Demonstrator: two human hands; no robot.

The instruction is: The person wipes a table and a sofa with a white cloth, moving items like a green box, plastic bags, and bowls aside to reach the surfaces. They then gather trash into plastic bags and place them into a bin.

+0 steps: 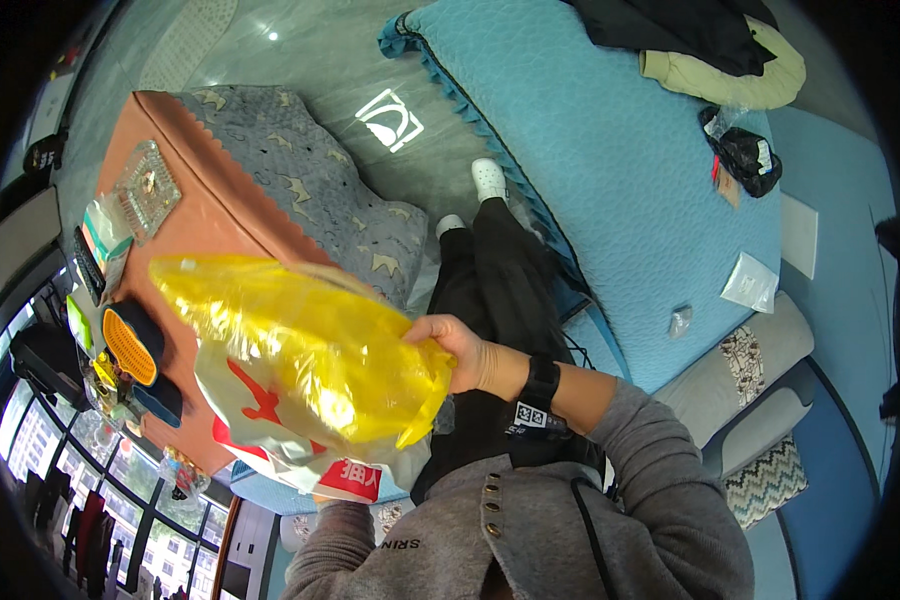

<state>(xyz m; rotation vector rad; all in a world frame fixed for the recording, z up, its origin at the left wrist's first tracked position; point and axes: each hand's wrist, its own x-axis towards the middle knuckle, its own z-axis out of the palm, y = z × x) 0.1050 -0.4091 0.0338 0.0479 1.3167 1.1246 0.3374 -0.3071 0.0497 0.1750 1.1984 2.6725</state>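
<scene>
My right hand (457, 352) is closed around the gathered end of a yellow plastic bag (285, 330), which spreads to the left in front of me. Directly below and behind it is a white plastic bag with red print (232, 390). My left forearm, in a grey sleeve (337, 529), reaches up behind the white bag. That bag covers my left hand, so its grip is hidden. Both bags are over the near edge of a table with an orange cover (217, 217). What they contain cannot be made out.
A grey patterned blanket (300, 157) hangs off the table. On the table are a glass tray (148, 191), a tissue pack (107, 229) and a dark blue basket with an orange inside (131, 341). To the right, a blue-covered sofa (570, 150) carries a black plastic bag (750, 161) and small packets.
</scene>
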